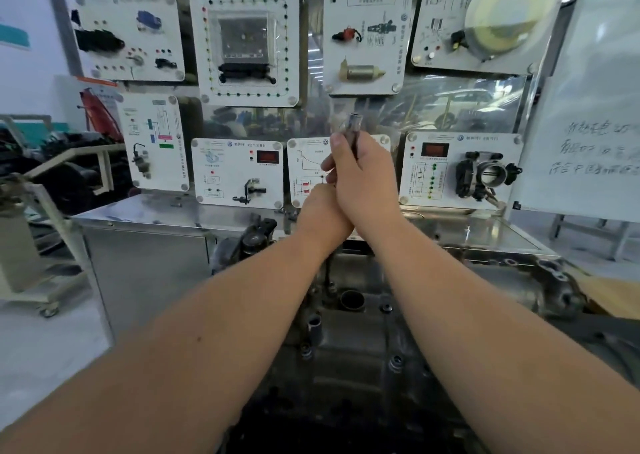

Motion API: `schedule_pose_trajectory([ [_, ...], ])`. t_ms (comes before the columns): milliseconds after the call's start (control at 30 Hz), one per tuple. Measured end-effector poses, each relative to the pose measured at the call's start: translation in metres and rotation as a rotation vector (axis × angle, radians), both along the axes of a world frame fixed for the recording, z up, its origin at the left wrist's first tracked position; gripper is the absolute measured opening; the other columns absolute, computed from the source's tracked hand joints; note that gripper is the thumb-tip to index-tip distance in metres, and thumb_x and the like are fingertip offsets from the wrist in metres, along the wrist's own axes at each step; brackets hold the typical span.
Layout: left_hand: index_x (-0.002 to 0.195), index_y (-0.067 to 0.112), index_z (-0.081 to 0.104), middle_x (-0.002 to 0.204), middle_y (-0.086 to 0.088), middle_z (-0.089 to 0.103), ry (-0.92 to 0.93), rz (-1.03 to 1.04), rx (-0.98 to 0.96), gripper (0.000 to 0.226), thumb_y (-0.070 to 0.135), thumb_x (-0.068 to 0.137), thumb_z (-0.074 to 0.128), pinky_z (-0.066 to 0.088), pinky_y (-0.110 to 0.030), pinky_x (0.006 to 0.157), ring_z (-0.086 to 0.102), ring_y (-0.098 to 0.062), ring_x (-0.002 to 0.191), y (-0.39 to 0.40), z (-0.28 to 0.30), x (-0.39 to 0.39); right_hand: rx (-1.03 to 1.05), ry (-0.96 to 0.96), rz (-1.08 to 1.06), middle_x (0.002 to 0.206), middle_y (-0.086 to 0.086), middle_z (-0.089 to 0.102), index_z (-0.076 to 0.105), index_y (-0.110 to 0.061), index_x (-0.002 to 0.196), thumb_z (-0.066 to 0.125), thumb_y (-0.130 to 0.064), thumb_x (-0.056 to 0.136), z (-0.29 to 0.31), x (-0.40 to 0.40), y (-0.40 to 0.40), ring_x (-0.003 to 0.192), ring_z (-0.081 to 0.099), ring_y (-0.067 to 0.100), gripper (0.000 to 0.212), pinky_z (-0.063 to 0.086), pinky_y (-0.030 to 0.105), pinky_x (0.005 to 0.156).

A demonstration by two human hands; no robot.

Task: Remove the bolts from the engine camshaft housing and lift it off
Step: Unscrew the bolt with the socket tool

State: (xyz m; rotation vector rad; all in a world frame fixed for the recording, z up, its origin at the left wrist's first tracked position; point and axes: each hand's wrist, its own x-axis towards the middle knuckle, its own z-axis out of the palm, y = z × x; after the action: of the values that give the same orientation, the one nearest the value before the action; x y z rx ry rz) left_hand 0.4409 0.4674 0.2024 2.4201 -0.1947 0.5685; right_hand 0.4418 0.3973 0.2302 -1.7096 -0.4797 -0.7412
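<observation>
Head view: right hand (363, 179) grips a metal socket tool (353, 131) upright; left hand (320, 211) clasps beneath, above the camshaft housing (356, 349).

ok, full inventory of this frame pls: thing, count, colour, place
engine: one, dark grey metal, bottom centre under the arms
bolts: several, dark, still in the housing top
steel bench: one, silver, behind the engine
training panels: about nine, white with mounted parts, on the wall above the bench
throttle body: one, black and silver, on the lower right panel
whiteboard: one, white, handwritten, far right
socket tool: one, grey metal, held up at centre
right hand: grips the tool
left hand: below the right hand, grip hidden
</observation>
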Motion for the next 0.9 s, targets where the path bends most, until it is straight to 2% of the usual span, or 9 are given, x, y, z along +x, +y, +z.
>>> schedule_pose_trajectory([
  [100, 0.102, 0.011, 0.064, 0.086, -0.006, 0.064, 0.073, -0.079, 0.340, 0.020, 0.018, 0.101, 0.045, 0.040, -0.031, 0.072, 0.061, -0.026, 0.088, 0.018, 0.026, -0.005, 0.007, -0.017, 0.058, 0.077, -0.005, 0.073, 0.063, -0.022, 0.085, 0.050, -0.032, 0.104, 0.001, 0.006, -0.007, 0.067, 0.065, 0.013, 0.024, 0.057, 0.043, 0.076],
  [133, 0.093, 0.019, 0.060, 0.082, 0.000, 0.061, 0.104, -0.119, 0.403, 0.019, 0.029, 0.102, 0.047, 0.040, -0.031, 0.070, 0.060, -0.021, 0.083, 0.027, 0.032, -0.005, -0.012, -0.030, 0.067, 0.078, -0.007, 0.074, 0.063, -0.024, 0.085, 0.050, -0.033, 0.103, 0.001, 0.007, -0.008, 0.066, 0.065, 0.011, 0.024, 0.057, 0.041, 0.074],
  [200, 0.090, 0.023, 0.059, 0.085, 0.003, 0.062, 0.144, -0.193, 0.453, 0.026, 0.041, 0.103, 0.047, 0.044, -0.031, 0.073, 0.059, -0.015, 0.082, 0.046, 0.035, -0.006, -0.036, -0.040, 0.090, 0.080, -0.012, 0.074, 0.062, -0.028, 0.086, 0.049, -0.036, 0.103, 0.000, 0.009, -0.008, 0.063, 0.064, 0.006, 0.023, 0.055, 0.033, 0.067],
  [267, 0.099, 0.023, 0.060, 0.088, 0.009, 0.063, 0.135, -0.235, 0.386, 0.023, 0.041, 0.105, 0.048, 0.045, -0.021, 0.073, 0.061, -0.006, 0.083, 0.056, 0.029, -0.008, -0.028, -0.019, 0.126, 0.081, -0.013, 0.075, 0.062, -0.029, 0.087, 0.048, -0.037, 0.104, 0.000, 0.010, -0.008, 0.061, 0.063, 0.003, 0.023, 0.052, 0.029, 0.063],
  [367, 0.095, 0.030, 0.057, 0.086, 0.015, 0.064, 0.104, -0.278, 0.255, 0.015, 0.036, 0.106, 0.049, 0.042, -0.007, 0.066, 0.063, 0.011, 0.075, 0.059, 0.020, -0.006, -0.011, 0.021, 0.177, 0.081, -0.011, 0.075, 0.062, -0.027, 0.089, 0.048, -0.037, 0.104, 0.001, 0.009, -0.009, 0.062, 0.063, 0.006, 0.023, 0.049, 0.030, 0.060],
  [467, 0.107, 0.023, 0.063, 0.096, 0.011, 0.071, 0.124, -0.306, 0.219, 0.017, 0.035, 0.104, 0.052, 0.049, -0.018, 0.072, 0.072, -0.003, 0.076, 0.060, 0.018, -0.004, -0.032, 0.041, 0.173, 0.082, -0.010, 0.075, 0.062, -0.028, 0.089, 0.048, -0.038, 0.104, 0.000, 0.006, -0.007, 0.065, 0.064, 0.007, 0.023, 0.052, 0.032, 0.061],
  [600, 0.093, 0.031, 0.060, 0.089, 0.010, 0.072, 0.080, -0.315, 0.211, 0.007, 0.029, 0.100, 0.057, 0.048, -0.022, 0.067, 0.072, -0.002, 0.069, 0.062, 0.016, -0.002, -0.200, -0.026, 0.026, 0.083, -0.003, 0.071, 0.067, -0.018, 0.093, 0.057, -0.037, 0.100, -0.006, 0.007, -0.007, 0.079, 0.065, 0.013, 0.023, 0.054, 0.036, 0.074],
  [767, 0.103, 0.015, 0.066, 0.090, 0.008, 0.073, 0.073, -0.278, 0.242, 0.020, 0.032, 0.100, 0.058, 0.057, -0.035, 0.078, 0.072, -0.003, 0.069, 0.063, 0.015, 0.003, -0.253, -0.093, -0.093, 0.065, -0.008, 0.058, 0.069, -0.016, 0.084, 0.071, -0.034, 0.089, -0.006, 0.008, -0.011, 0.062, 0.053, 0.009, 0.020, 0.044, 0.029, 0.061],
  [900, 0.101, 0.013, 0.067, 0.086, 0.008, 0.073, 0.048, -0.258, 0.229, 0.022, 0.034, 0.099, 0.060, 0.058, -0.036, 0.077, 0.072, -0.003, 0.068, 0.063, 0.015, 0.002, -0.315, -0.085, -0.080, 0.054, -0.008, 0.045, 0.055, -0.013, 0.065, 0.068, -0.031, 0.092, -0.003, 0.007, -0.012, 0.055, 0.042, 0.011, 0.035, 0.036, 0.029, 0.056],
])
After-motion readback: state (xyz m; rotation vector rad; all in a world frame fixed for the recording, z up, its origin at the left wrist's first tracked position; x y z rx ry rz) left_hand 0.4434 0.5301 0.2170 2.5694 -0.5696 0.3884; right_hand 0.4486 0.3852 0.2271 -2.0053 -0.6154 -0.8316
